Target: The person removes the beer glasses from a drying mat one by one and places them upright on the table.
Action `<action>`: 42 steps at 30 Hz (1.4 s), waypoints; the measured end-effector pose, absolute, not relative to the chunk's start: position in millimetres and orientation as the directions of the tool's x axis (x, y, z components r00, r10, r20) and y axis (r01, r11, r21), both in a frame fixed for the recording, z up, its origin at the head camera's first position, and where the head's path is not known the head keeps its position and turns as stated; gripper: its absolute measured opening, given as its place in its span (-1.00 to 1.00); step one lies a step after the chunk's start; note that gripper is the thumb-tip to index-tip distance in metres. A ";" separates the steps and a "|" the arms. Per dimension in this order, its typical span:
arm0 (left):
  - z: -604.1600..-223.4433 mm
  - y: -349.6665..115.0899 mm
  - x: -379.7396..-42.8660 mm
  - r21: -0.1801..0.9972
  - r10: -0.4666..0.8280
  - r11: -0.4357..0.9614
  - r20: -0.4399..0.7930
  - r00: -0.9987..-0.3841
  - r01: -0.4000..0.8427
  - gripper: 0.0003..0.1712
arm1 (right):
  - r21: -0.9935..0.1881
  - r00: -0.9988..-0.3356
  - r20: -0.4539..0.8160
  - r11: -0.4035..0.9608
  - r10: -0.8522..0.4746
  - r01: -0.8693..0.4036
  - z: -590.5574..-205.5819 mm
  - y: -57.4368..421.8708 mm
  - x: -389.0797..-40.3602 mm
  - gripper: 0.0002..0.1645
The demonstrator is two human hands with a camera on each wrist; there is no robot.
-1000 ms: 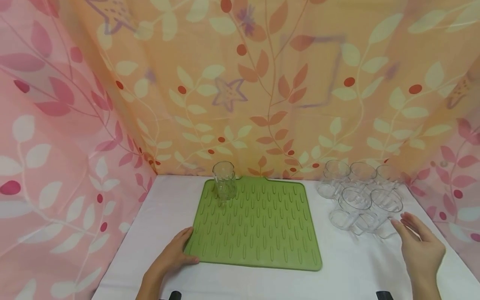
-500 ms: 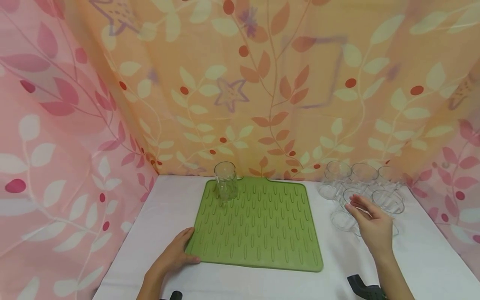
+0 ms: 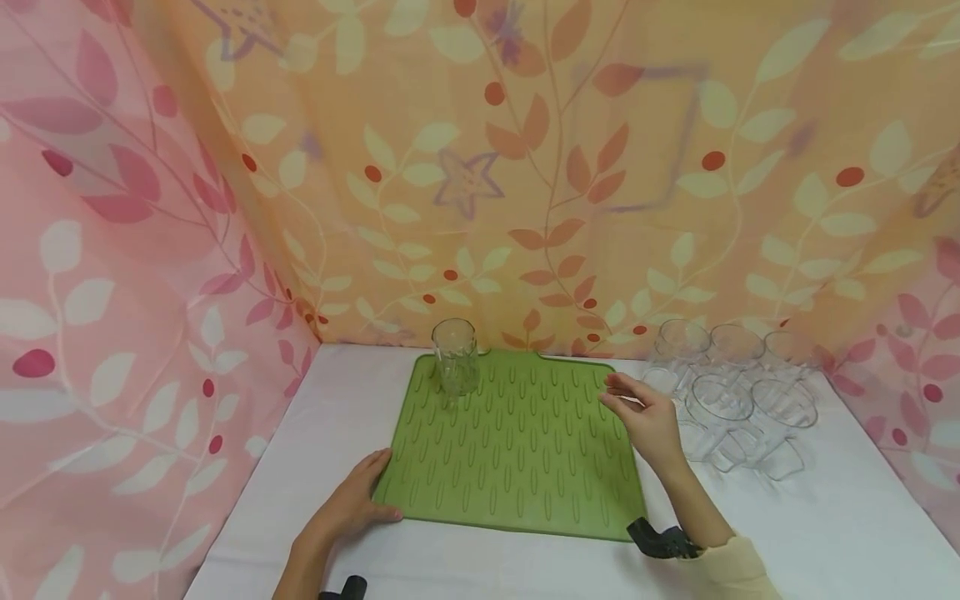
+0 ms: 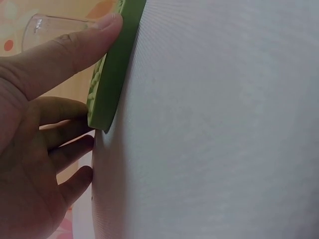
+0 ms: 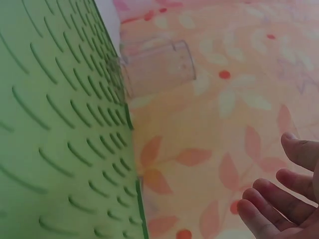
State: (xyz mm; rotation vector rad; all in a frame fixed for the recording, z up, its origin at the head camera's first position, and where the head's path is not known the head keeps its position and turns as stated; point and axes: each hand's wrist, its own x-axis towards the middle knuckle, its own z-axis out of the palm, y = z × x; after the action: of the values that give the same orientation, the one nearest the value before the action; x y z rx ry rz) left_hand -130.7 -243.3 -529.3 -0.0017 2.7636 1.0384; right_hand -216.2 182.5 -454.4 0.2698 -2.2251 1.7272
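Observation:
A green silicone drying mat (image 3: 517,454) with raised ridges lies on the white-covered table. At its near left corner my left hand (image 3: 351,500) holds it, the thumb along the front edge and fingers against the left side, as the left wrist view also shows. One clear drinking glass (image 3: 457,358) stands on the far left part of the mat. Above the mat's right side is my right hand (image 3: 651,423), fingers loosely bent with nothing between them. In the right wrist view this hand (image 5: 279,199) appears apart from the mat and the glass (image 5: 162,67).
To the right of the mat stand several clear glasses (image 3: 720,398) grouped close together in rows. Patterned fabric (image 3: 525,167) with leaves hangs behind the table and along both sides. Black camera mounts (image 3: 660,540) sit at the wrists.
From beside the glasses on the right, my right hand has swept left, passing in front of them, to over the mat's right side. My left hand has stayed at the mat's corner.

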 end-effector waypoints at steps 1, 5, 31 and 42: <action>-529.2 -243.4 -130.8 0.652 0.064 0.755 -0.179 -0.982 -0.070 0.26 | -0.910 -0.937 0.349 0.250 0.025 -0.332 -455.2 177.8 -218.3 -0.52; -529.1 -243.7 -132.0 0.649 0.061 0.758 -0.183 -0.981 -0.074 0.26 | -0.896 -0.932 0.362 0.263 -0.034 -0.357 -457.7 159.4 -227.6 -0.53; -527.1 -240.5 -130.2 0.648 0.056 0.757 -0.186 -0.981 -0.079 0.23 | -0.876 -0.896 0.359 0.238 -0.261 -0.420 -490.1 51.7 -261.9 -0.60; -526.3 -242.4 -130.4 0.651 0.072 0.756 -0.177 -0.982 -0.062 0.24 | -0.919 -0.909 0.333 0.132 -0.250 -0.372 -497.0 3.3 -265.6 -0.58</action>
State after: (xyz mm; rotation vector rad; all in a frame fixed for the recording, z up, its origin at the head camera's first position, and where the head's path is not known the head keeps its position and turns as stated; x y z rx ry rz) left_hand -130.4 -242.4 -526.3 0.0086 2.7622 1.0347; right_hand -265.6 3.3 -497.0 0.6313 -2.2874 1.9062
